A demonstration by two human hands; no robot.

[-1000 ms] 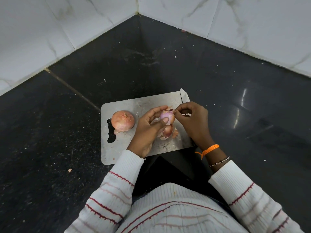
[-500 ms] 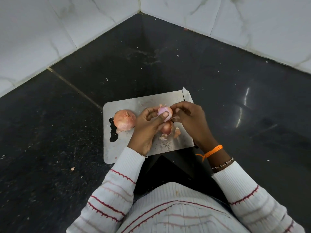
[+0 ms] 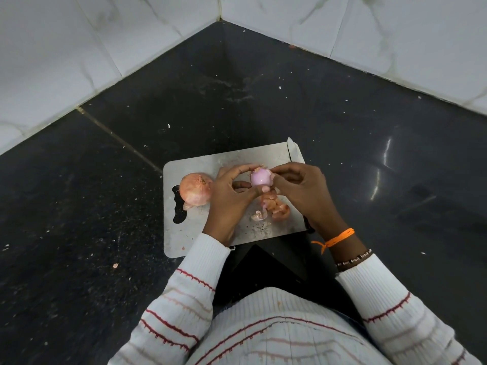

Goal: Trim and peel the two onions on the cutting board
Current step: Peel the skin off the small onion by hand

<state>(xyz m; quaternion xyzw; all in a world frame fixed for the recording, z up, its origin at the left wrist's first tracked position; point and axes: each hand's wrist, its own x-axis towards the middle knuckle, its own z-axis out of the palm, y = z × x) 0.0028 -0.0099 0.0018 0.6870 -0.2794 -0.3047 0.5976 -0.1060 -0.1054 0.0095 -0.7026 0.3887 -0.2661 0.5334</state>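
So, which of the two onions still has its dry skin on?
The round orange-brown onion lying on the steel cutting board, untouched. The pale pink onion, held in the left hand and right hand, is mostly peeled.

More pale flesh shows on the held onion (image 3: pixel 259 178) than before.

Black stone counter (image 3: pixel 342 133) in front of me, speckled, white crumbs scattered. Steel cutting board (image 3: pixel 210 164) lies flat on it, near my edge. Knife (image 3: pixel 294 152) blade tip shows at board's far right corner. Pinkish scrap (image 3: pixel 115 265) on counter, left of board.
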